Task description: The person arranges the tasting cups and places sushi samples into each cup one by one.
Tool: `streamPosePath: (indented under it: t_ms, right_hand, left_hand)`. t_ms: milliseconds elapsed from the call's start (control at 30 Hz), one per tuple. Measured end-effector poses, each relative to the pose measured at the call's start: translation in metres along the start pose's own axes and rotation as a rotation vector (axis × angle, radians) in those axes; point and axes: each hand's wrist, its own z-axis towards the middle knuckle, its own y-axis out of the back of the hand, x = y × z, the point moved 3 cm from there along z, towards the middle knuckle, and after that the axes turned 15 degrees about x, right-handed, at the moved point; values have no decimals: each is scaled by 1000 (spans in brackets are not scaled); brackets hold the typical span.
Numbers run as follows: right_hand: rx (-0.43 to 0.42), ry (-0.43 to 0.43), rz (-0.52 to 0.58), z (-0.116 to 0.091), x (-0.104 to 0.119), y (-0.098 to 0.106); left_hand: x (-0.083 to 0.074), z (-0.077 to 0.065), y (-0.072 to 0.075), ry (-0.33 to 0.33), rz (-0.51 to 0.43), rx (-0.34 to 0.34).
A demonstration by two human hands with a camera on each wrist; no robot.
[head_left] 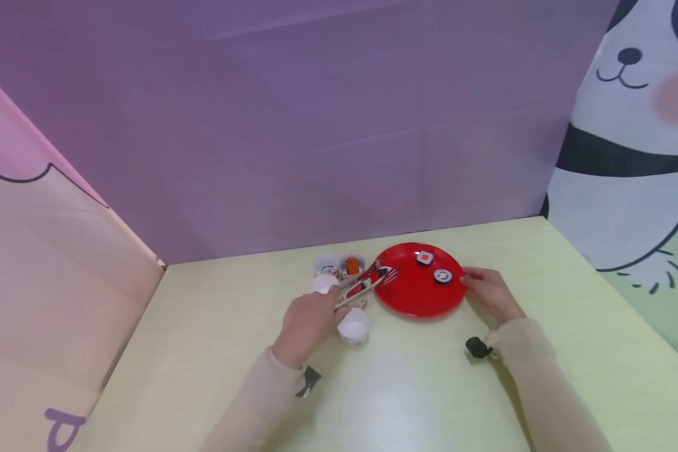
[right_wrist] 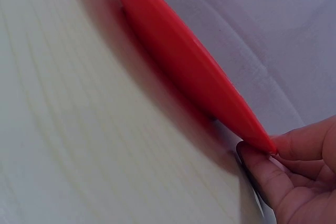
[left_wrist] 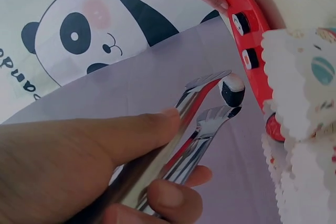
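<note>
My left hand [head_left: 311,320] holds metal tongs [head_left: 364,287] with fork-like tips, reaching over the left rim of a red plate [head_left: 415,300]. Between the tips sits a small sushi roll [left_wrist: 232,91], black-sided with a white top. My right hand [head_left: 490,294] pinches the plate's right rim, thumb on one face and fingers on the other, as the right wrist view shows. Two sushi rolls lie on the plate: one with an orange centre [head_left: 425,258], another with a pale yellow centre [head_left: 443,276].
Several white scalloped cups stand left of the plate, including a near one [head_left: 353,326] and a back one [head_left: 326,262]. Another cup holds an orange piece [head_left: 353,266]. Behind the pale table [head_left: 215,339] hangs a purple cloth [head_left: 316,138].
</note>
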Motion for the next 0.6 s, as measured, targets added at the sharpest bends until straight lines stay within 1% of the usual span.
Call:
streamPosePath:
  t_ms: [200,467,600]
  right_hand:
    - [0,-7,-2,0,0,-2]
    - [-6,24,0,0,0,-3]
    - [-4,16,11,1,1,-5]
  left_hand:
    - [17,-12,0,22,26,-27]
    - [36,-24,0,59,-5,-57]
    - [43,-32,-1,69,8,-79]
